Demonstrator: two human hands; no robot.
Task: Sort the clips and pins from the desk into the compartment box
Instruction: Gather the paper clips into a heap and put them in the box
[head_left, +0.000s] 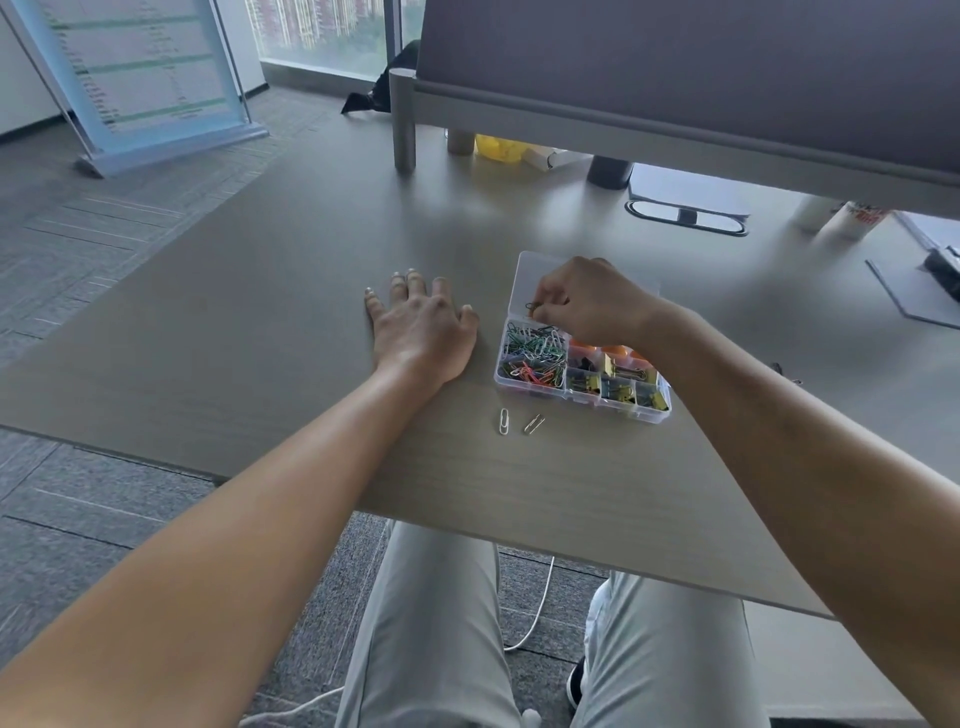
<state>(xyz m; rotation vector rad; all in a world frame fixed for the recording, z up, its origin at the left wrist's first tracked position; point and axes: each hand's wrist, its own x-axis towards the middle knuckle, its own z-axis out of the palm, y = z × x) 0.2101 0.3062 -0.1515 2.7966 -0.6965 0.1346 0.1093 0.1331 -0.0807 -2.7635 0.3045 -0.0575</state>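
Clip in fingers: dark paper clip (531, 306) pinched at fingertips (541, 312) of right hand (587, 306), fingers curled tight round it, poised over far edge of the clip section w/ open lid behind
Right hand: arched above compartment box (582, 374); wrist crosses over the orange-filled cells
Step in hand: looks like a drop into the paper-clip section (532, 356), already heaped w/ coloured clips
Doing it well: lower fingertips right over the heap before letting go, so clip doesn't bounce into the binder-clip cells (615, 387) alongside; keep wrist clear of the box wall, which prob. slides easily
Left hand: left hand (421, 327) flat on desk (260, 338), fingers spread & straight, holding nothing, just beside box, not touching it; could steady the box
Still loose: 2 silver clips (518, 422) on desk just in front of box, approx. the last visible pieces to sort
Progress: near done, judging by full cells
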